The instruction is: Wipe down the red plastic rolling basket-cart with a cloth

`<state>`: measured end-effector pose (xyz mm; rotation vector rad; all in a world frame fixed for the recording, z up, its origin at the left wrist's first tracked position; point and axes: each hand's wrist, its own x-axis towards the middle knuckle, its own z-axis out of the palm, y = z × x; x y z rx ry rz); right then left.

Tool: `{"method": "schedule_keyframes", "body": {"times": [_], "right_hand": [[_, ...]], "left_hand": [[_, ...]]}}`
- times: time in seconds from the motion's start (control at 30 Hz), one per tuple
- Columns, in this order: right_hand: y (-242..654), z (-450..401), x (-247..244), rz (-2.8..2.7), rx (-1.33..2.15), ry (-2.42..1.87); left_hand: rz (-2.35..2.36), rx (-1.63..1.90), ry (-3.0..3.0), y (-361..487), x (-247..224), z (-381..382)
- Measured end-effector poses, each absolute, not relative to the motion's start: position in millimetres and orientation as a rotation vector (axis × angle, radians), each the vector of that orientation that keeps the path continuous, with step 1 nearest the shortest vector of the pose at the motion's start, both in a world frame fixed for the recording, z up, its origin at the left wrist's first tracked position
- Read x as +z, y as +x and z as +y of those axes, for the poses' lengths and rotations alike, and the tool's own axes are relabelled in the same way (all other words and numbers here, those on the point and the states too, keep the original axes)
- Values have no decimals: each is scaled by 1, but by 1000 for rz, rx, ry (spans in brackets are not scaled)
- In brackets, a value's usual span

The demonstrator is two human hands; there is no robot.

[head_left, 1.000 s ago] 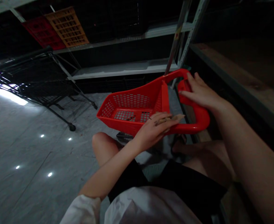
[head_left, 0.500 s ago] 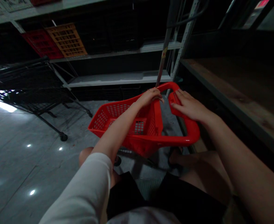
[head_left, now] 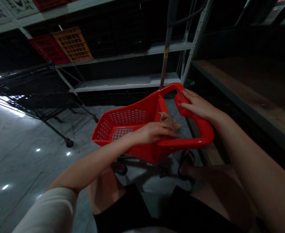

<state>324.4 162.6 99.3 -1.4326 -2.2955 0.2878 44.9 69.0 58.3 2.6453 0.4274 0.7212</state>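
Observation:
A small red plastic shopping cart (head_left: 142,106) stands between my legs, its perforated basket toward the left and its looped handle toward the right. My left hand (head_left: 160,131) presses a crumpled tan cloth or paper (head_left: 168,119) against the basket's rear edge, near the handle's near arm; its fingers are closed over the piece. My right hand (head_left: 197,103) rests on the red handle (head_left: 202,129), with its fingers over the block at the grip and the thumb spread apart.
Behind the cart stands a metal shelf (head_left: 125,82) with a yellow crate (head_left: 73,44) and a red crate (head_left: 47,48). A pole (head_left: 164,64) leans by it. A black cart (head_left: 36,87) is at left, a wooden ledge (head_left: 249,94) at right.
My left hand has moved from the basket's far rear corner toward me, and the tan piece now shows under it. My right hand stays on the handle.

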Motion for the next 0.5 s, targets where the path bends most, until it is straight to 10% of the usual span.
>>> {"method": "schedule_keyframes", "body": {"times": [0.5], "right_hand": [[312,176,99,-2332,291,-1411]], "left_hand": [[1280,599,2734,65,70,272]]}}
